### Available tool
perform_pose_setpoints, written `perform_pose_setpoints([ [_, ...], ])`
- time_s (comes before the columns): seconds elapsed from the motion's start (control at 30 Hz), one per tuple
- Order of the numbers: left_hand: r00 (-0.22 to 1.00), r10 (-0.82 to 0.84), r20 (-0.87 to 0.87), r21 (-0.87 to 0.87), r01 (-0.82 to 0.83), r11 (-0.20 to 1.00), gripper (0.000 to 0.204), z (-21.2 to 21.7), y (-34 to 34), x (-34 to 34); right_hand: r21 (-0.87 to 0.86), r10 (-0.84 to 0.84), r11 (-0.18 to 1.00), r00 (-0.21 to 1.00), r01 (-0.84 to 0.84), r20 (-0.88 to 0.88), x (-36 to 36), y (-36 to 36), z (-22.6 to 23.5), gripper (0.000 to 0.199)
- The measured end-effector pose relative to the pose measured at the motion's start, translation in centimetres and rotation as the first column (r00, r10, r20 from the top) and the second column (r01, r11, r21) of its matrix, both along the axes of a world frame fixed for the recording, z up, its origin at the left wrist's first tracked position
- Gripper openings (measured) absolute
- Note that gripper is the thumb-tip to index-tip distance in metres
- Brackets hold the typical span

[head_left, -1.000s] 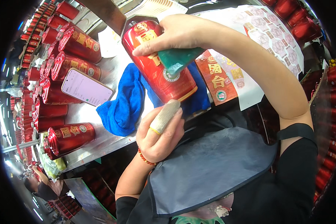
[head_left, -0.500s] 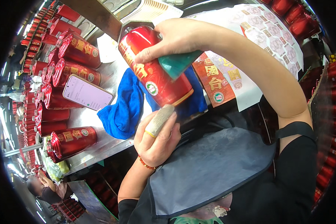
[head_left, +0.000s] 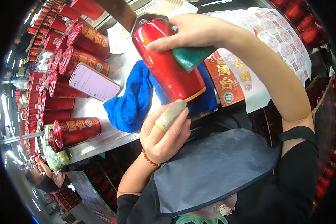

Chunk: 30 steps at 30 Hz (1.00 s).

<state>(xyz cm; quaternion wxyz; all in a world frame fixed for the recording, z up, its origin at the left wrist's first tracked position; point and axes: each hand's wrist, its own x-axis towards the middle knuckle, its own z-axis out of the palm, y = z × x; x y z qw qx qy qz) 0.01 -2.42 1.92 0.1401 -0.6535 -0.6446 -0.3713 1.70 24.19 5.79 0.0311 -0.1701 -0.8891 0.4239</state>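
A glossy red bottle (head_left: 168, 63) lies tilted over a blue cloth (head_left: 128, 102), its gold-edged base toward me. Its plain red side faces up. My right hand (head_left: 192, 33) wraps round its upper part, thumb across the front. Under that palm, against the bottle, is a flat green translucent piece (head_left: 193, 56); its kind I cannot make out. My left hand (head_left: 162, 130) is curled at the base, with a knitted finger sleeve (head_left: 170, 116) on one finger touching the bottom rim. What its fingertips grip beneath is partly hidden.
Several red bottles (head_left: 76, 130) stand along the left of the metal table, with a phone (head_left: 94, 82) leaning against them. Right of the cloth lie red-and-gold label sheets (head_left: 227, 84) and a printed sheet (head_left: 280, 41). A metal post (head_left: 117, 13) rises behind the bottle. A person (head_left: 50, 181) is at far left.
The bottle has turned about its length, so its gold lettering and round emblem no longer face up. Both hands stay on it. The whole view has shifted slightly.
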Motion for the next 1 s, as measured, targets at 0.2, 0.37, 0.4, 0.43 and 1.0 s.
perform_pose_setpoints([
  [0.2, 0.999, 0.015, 0.030, 0.035, -0.016, 0.999, 0.035, -0.8, -0.4, 0.4, -0.575, 0.039, 0.816, 0.999, -0.052, -0.034, 1.2, 1.3, -3.5, 0.090],
  [0.37, 1.000, 0.007, 0.009, 0.030, -0.007, 1.000, 0.035, -0.5, -0.2, 0.2, -0.311, 0.078, 0.948, 0.996, -0.062, 0.039, 0.4, 0.3, -0.4, 0.098],
  [0.4, 1.000, 0.007, 0.007, 0.022, -0.007, 1.000, 0.035, -0.4, -0.2, 0.2, -0.214, 0.056, 0.976, 0.995, -0.037, 0.082, 0.4, -0.2, 0.5, 0.099],
  [0.43, 1.000, 0.007, 0.004, 0.014, -0.007, 1.000, 0.035, -0.4, -0.2, 0.1, -0.114, 0.030, 0.993, 0.992, -0.016, 0.123, 0.5, -0.4, 1.0, 0.100],
  [1.0, 1.000, 0.015, 0.028, 0.011, -0.015, 1.000, 0.037, -0.5, -0.5, 0.1, -0.359, 0.032, 0.933, 0.999, -0.024, 0.016, 0.4, 2.1, -2.0, 0.099],
])
